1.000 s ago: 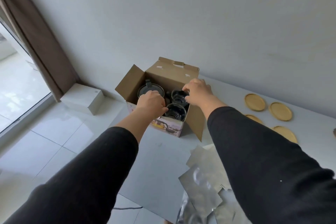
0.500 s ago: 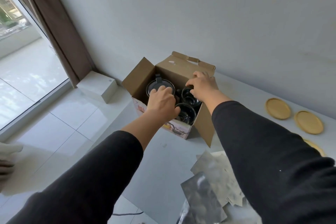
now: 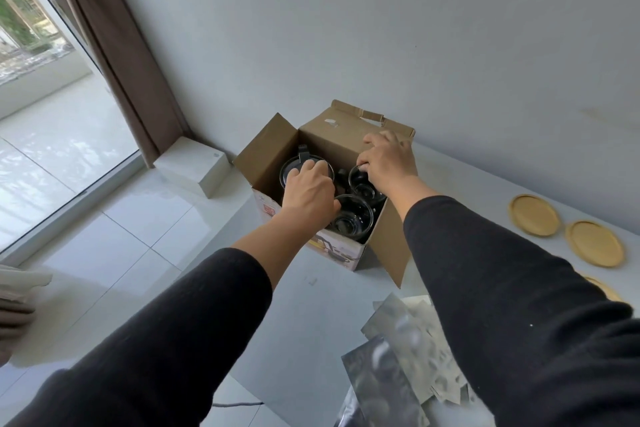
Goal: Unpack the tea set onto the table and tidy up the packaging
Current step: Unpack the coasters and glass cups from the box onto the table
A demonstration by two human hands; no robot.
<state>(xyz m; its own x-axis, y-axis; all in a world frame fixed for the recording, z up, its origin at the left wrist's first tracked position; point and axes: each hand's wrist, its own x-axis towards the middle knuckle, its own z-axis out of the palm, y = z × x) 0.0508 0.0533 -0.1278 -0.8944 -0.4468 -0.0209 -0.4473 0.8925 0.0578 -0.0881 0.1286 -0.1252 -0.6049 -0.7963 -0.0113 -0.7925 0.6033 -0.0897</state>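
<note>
Inside the open cardboard box (image 3: pixel 349 139) at the counter's (image 3: pixel 304 305) far left edge stand a lidded glass teapot (image 3: pixel 294 166) and glass cups (image 3: pixel 353 217). Both hands reach in: the left hand (image 3: pixel 308 194) curls over the teapot's rim, the right hand (image 3: pixel 389 161) pinches the farther cup's (image 3: pixel 362 180) edge. Silver packaging bags (image 3: pixel 401 357) lie nearer, with golden coasters (image 3: pixel 533 215) off to the right.

Home room, curtain (image 3: pixel 114 45), tiled floor (image 3: pixel 104 246), glass door (image 3: pixel 38 45)

We see a pale grey table (image 3: pixel 304 315) bearing an open brown cardboard box (image 3: pixel 388 243) at its far corner. Round golden wooden coasters (image 3: pixel 533 215) lie right; crumpled silvery foil bags (image 3: pixel 398 357) lie near us.
</note>
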